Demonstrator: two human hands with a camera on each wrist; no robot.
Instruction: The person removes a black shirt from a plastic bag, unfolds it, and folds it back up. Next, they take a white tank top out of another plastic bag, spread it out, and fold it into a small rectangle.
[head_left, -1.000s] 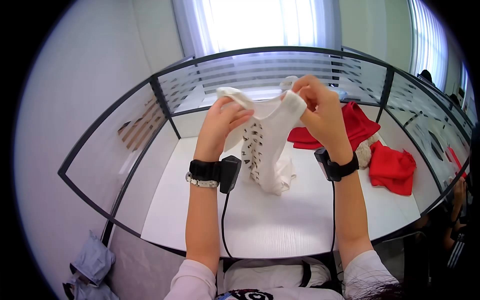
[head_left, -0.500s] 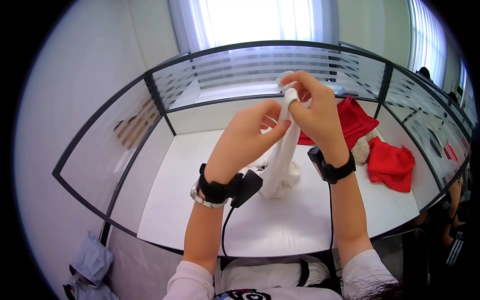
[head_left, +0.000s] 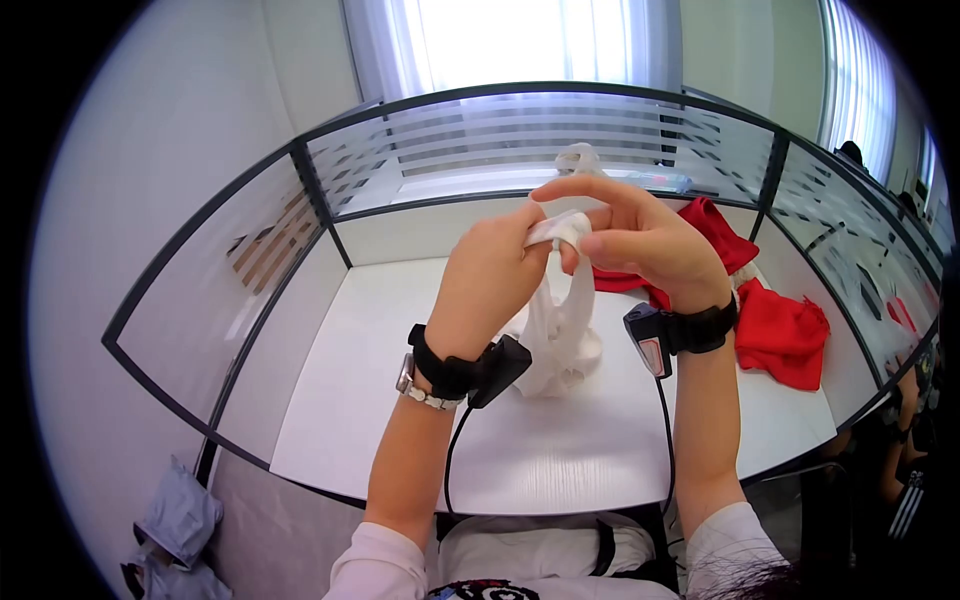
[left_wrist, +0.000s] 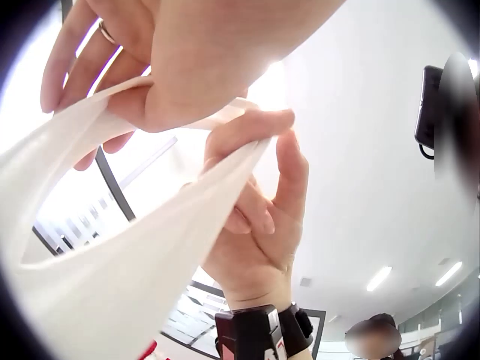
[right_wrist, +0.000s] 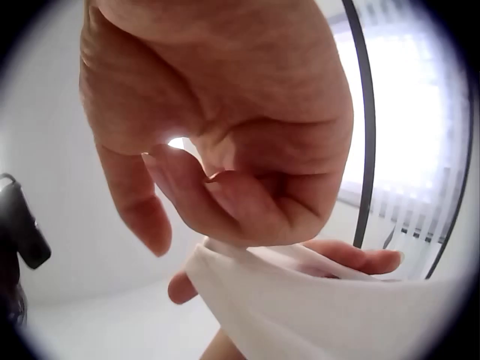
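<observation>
A white garment point(head_left: 560, 335) hangs above the white tabletop point(head_left: 470, 450), its lower part bunched on or close to the surface. Its upper edge is stretched as a loop between two hands. My left hand point(head_left: 490, 265) pinches one side of that edge, the thumb inside the loop in the left wrist view. From the right, my right hand point(head_left: 665, 245) hooks curled fingers round the edge, its thumb apart from them. In the right wrist view, the fabric point(right_wrist: 322, 315) runs beneath the curled fingers of the right hand point(right_wrist: 225, 120). The fabric hides some left fingertips there.
Red cloths point(head_left: 780, 335) lie at the table's right side, with a pale fluffy item point(head_left: 745, 275) beside them. A dark-framed clear partition point(head_left: 530, 90) surrounds the back and sides. Cables hang from both wrist cameras. Another person's arm shows at the far right.
The garment's top edge, spread wide earlier, is drawn together between the hands. My left hand has moved right; my right hand has turned and come slightly lower. The printed side is out of sight.
</observation>
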